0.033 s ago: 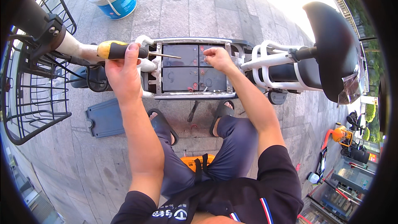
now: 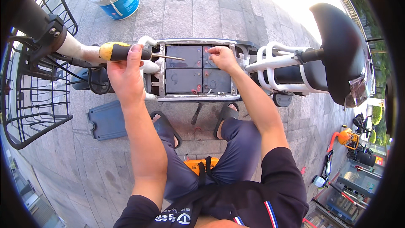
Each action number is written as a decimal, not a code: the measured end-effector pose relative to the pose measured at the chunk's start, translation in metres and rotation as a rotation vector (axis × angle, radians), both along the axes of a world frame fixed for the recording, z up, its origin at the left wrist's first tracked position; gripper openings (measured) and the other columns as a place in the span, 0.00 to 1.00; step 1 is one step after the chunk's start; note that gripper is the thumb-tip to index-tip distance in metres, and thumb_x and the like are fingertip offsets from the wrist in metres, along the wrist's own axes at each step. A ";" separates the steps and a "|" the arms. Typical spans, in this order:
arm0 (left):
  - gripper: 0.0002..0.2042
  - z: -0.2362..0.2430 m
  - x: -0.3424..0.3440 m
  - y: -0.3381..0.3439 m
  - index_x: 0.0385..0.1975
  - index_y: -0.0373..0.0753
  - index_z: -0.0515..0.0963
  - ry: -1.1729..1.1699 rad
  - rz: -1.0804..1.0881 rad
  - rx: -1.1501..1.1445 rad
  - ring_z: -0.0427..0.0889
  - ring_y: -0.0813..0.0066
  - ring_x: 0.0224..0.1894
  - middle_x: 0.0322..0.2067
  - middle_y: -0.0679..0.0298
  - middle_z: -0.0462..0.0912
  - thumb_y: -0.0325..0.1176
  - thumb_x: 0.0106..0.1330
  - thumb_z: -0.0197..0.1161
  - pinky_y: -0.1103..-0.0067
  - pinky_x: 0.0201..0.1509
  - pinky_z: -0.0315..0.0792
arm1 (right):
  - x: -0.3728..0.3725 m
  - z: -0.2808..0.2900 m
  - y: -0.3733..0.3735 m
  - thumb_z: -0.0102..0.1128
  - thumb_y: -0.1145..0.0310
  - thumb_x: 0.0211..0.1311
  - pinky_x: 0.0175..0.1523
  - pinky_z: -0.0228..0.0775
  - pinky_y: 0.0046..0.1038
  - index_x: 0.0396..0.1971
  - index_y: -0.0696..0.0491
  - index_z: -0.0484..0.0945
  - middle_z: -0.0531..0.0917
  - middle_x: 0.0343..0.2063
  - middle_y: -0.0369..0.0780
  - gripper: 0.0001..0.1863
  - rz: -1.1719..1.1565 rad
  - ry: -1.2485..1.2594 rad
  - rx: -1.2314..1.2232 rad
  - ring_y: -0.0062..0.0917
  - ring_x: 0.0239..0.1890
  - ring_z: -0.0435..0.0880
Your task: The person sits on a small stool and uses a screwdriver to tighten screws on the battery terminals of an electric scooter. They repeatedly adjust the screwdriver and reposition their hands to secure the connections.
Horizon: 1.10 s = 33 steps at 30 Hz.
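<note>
My left hand is wrapped round a screwdriver with a yellow and black handle. Its metal shaft points right, over the upper left battery. Several dark batteries with red and dark terminals sit side by side inside the open white frame of a two-wheeled vehicle. Above the upper right battery, my right hand has its thumb and forefinger pressed together in a pinch. Whatever lies between those fingertips is too small to make out. A short red wire shows at the lower batteries' terminals.
A wire basket is at the left, and a black saddle at the right. On the paving lie a dark plastic cover and a dark tool. A blue and white bucket stands beyond. Something orange is between my legs.
</note>
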<state>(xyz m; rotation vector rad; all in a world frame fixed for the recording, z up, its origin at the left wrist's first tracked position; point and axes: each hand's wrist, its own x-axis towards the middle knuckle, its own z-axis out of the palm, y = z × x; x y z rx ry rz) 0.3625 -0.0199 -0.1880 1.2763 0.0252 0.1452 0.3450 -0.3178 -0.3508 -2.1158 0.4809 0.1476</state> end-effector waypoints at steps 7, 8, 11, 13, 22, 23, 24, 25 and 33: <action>0.12 -0.003 0.002 0.005 0.45 0.37 0.73 -0.006 -0.051 -0.011 0.82 0.78 0.40 0.40 0.60 0.83 0.32 0.67 0.66 0.84 0.40 0.71 | 0.026 -0.040 -0.014 0.58 0.72 0.59 0.40 0.77 0.28 0.40 0.55 0.84 0.86 0.27 0.43 0.11 0.097 -0.266 -0.324 0.27 0.30 0.86; 0.12 -0.003 0.002 0.005 0.46 0.37 0.73 -0.007 -0.059 -0.018 0.82 0.78 0.41 0.40 0.60 0.83 0.32 0.67 0.66 0.84 0.40 0.71 | 0.027 -0.042 -0.014 0.58 0.72 0.58 0.40 0.77 0.29 0.39 0.55 0.83 0.86 0.27 0.44 0.10 0.125 -0.304 -0.372 0.29 0.30 0.86; 0.13 -0.003 0.002 0.003 0.46 0.37 0.73 -0.011 -0.078 -0.035 0.81 0.78 0.41 0.41 0.60 0.83 0.32 0.67 0.66 0.84 0.41 0.71 | 0.028 -0.041 -0.015 0.58 0.70 0.59 0.48 0.76 0.37 0.38 0.54 0.83 0.85 0.35 0.47 0.09 0.248 -0.276 -0.425 0.41 0.41 0.84; 0.13 -0.002 0.001 0.003 0.46 0.37 0.73 -0.008 -0.078 -0.033 0.81 0.78 0.41 0.41 0.60 0.83 0.32 0.67 0.66 0.84 0.41 0.71 | 0.027 -0.038 -0.015 0.57 0.69 0.61 0.52 0.74 0.40 0.39 0.52 0.83 0.83 0.40 0.47 0.09 0.278 -0.247 -0.461 0.44 0.47 0.81; 0.12 -0.004 0.001 0.003 0.45 0.37 0.73 -0.008 -0.072 -0.037 0.81 0.78 0.40 0.39 0.60 0.83 0.31 0.67 0.66 0.83 0.41 0.71 | 0.036 -0.035 0.003 0.60 0.70 0.58 0.50 0.75 0.42 0.35 0.54 0.81 0.82 0.36 0.48 0.07 0.351 -0.216 -0.604 0.44 0.43 0.82; 0.12 -0.004 0.001 0.003 0.45 0.37 0.73 -0.008 -0.067 -0.042 0.81 0.78 0.40 0.40 0.60 0.83 0.31 0.67 0.66 0.83 0.41 0.71 | 0.038 -0.036 0.004 0.61 0.69 0.57 0.50 0.75 0.41 0.34 0.55 0.81 0.82 0.36 0.47 0.07 0.331 -0.191 -0.619 0.43 0.43 0.82; 0.12 -0.004 0.001 0.003 0.45 0.37 0.73 -0.009 -0.062 -0.047 0.81 0.78 0.40 0.40 0.60 0.83 0.31 0.67 0.66 0.83 0.41 0.71 | 0.040 -0.037 0.004 0.61 0.69 0.57 0.50 0.75 0.40 0.34 0.56 0.81 0.82 0.35 0.47 0.07 0.316 -0.177 -0.627 0.43 0.43 0.82; 0.11 -0.004 0.001 0.003 0.44 0.37 0.73 -0.009 -0.058 -0.054 0.81 0.78 0.40 0.40 0.60 0.83 0.32 0.67 0.66 0.83 0.41 0.71 | 0.040 -0.038 0.002 0.61 0.70 0.56 0.47 0.76 0.38 0.34 0.57 0.81 0.84 0.32 0.47 0.07 0.276 -0.242 -0.574 0.41 0.39 0.84; 0.12 -0.001 0.001 0.004 0.44 0.37 0.74 -0.006 -0.036 -0.054 0.81 0.78 0.40 0.39 0.61 0.83 0.32 0.66 0.66 0.83 0.41 0.71 | 0.027 -0.034 -0.014 0.60 0.70 0.59 0.53 0.73 0.41 0.34 0.55 0.81 0.83 0.37 0.49 0.07 0.265 -0.284 -0.402 0.45 0.46 0.81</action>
